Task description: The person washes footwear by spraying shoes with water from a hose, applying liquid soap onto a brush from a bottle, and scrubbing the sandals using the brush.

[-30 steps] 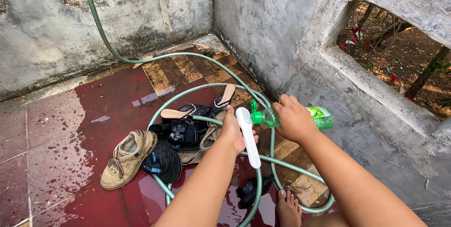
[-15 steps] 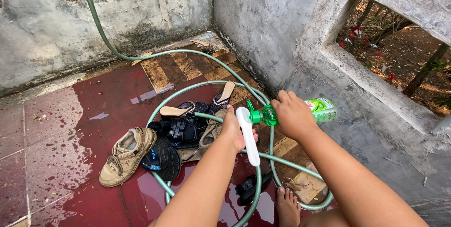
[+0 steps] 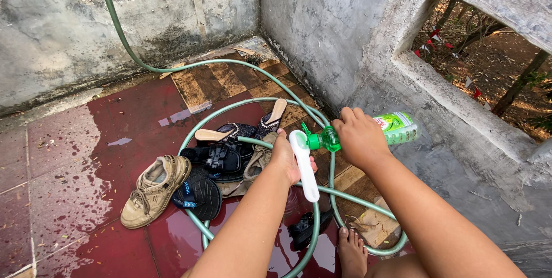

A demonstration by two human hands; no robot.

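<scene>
White plastic brush (image 3: 303, 166), long and flat, gripped at mid-length and angled down and to the right over the coiled hose. Green clear bottle (image 3: 368, 133), label partly showing, held almost level, green flip cap open, nozzle touching the brush's upper end.

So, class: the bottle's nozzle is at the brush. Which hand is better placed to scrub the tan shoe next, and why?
Probably the left hand: it already grips the white brush and lies on the side of the tan shoe. The right hand is occupied holding the green bottle, farther from it.
</scene>
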